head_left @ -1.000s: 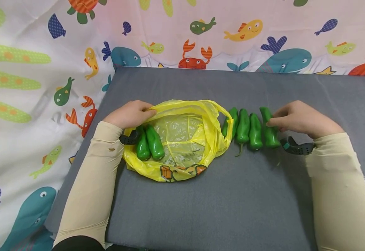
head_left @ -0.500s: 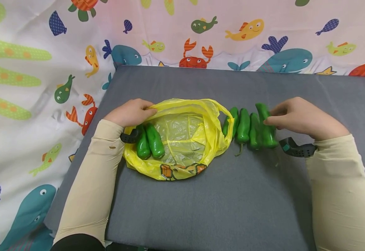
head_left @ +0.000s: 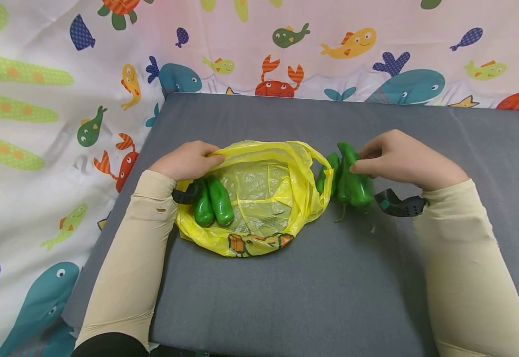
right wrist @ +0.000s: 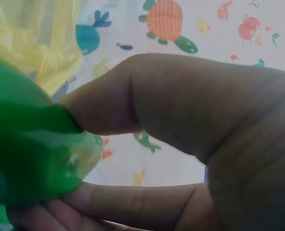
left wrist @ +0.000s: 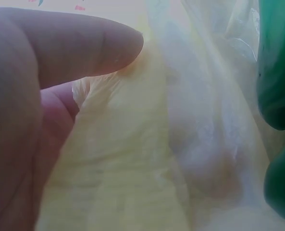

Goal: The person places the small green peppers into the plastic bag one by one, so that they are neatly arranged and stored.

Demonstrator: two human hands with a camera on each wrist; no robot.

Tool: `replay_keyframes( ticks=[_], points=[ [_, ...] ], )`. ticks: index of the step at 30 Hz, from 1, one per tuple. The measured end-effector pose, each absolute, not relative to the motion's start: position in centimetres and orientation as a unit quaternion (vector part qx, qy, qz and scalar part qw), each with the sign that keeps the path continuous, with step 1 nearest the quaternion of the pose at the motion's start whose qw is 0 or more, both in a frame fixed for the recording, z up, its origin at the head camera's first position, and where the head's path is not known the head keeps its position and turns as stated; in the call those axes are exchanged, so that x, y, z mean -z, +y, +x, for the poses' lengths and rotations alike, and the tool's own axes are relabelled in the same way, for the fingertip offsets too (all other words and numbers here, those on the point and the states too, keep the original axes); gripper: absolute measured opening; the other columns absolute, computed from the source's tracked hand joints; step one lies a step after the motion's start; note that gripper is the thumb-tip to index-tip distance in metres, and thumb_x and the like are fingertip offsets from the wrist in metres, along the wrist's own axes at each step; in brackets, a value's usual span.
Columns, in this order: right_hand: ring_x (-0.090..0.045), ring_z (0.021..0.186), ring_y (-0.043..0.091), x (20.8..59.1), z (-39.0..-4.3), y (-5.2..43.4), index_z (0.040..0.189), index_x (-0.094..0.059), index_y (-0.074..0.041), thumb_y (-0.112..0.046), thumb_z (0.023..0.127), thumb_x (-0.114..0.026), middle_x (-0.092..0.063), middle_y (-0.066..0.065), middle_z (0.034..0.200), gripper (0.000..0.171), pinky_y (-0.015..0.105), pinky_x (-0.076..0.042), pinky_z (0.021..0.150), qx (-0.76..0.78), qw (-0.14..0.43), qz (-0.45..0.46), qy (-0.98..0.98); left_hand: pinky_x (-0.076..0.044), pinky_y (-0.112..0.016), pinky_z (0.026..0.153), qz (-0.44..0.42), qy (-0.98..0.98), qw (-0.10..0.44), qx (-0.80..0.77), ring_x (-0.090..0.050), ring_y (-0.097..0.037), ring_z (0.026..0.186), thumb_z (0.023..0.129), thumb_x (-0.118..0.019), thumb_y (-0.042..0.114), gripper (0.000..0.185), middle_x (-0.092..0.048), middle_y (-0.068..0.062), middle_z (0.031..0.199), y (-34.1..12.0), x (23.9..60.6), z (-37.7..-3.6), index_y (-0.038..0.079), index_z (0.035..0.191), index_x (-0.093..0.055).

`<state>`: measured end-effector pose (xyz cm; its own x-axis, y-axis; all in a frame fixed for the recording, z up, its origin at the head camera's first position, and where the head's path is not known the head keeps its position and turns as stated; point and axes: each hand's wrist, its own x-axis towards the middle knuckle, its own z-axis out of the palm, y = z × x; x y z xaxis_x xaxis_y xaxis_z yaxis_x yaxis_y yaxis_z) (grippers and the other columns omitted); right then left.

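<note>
A yellow plastic bag (head_left: 263, 198) lies open on the grey table (head_left: 286, 297), with two green peppers (head_left: 213, 201) inside at its left. My left hand (head_left: 188, 159) pinches the bag's rim (left wrist: 132, 72) at the upper left. My right hand (head_left: 397, 158) pinches a green pepper (head_left: 353, 178) (right wrist: 31, 154) and holds it just above the row of peppers (head_left: 330, 173) lying right of the bag. The lifted pepper hides part of that row.
A cloth with printed fish, crabs and whales (head_left: 286, 49) hangs behind the table and drapes down its left side. Bare grey table surface lies in front of the bag and to the far right.
My right hand has lifted the rightmost pepper from the row and carried it left toward the bag. My left hand has stayed on the bag's rim.
</note>
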<state>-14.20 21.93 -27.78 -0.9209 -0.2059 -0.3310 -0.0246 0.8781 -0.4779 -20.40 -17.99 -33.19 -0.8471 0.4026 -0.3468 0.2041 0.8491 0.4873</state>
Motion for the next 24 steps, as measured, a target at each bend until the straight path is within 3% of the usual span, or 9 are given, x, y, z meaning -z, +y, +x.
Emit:
replay_keyframes(
  ticks=[7, 14, 24],
  points=[
    [-0.064, 0.085, 0.02, 27.0, -14.6, 20.0, 0.109, -0.075, -0.009, -0.04, 0.087, -0.07, -0.072, 0.005, 0.098, 0.039, 0.043, -0.052, 0.078, 0.251, 0.183, -0.081, 0.947, -0.045, -0.038, 0.078, 0.16, 0.935, 0.227, -0.22, -0.056, -0.026, 0.09, 0.102, -0.045, 0.04, 0.037, -0.062, -0.011, 0.106, -17.9, 33.3, -20.4, 0.015, 0.126, -0.062],
    [-0.064, 0.079, 0.02, 26.8, -14.8, 18.4, 0.108, -0.075, -0.007, -0.038, 0.086, -0.07, -0.072, 0.005, 0.093, 0.037, 0.033, -0.053, 0.066, 0.258, 0.187, -0.102, 0.942, -0.045, -0.042, 0.086, 0.166, 0.936, 0.222, -0.215, -0.055, -0.026, 0.097, 0.103, -0.045, 0.04, 0.041, -0.061, -0.008, 0.112, -17.8, 33.5, -20.6, 0.014, 0.132, -0.058],
    [-0.059, 0.075, 0.018, 26.8, -15.0, 16.0, 0.097, -0.077, -0.012, -0.032, 0.085, -0.069, -0.07, 0.002, 0.083, 0.025, 0.032, -0.049, 0.063, 0.251, 0.187, -0.131, 0.941, -0.044, -0.045, 0.092, 0.17, 0.936, 0.223, -0.215, -0.054, -0.026, 0.102, 0.102, -0.045, 0.041, 0.044, -0.06, -0.007, 0.117, -17.8, 33.5, -20.6, 0.013, 0.136, -0.055]
  ],
)
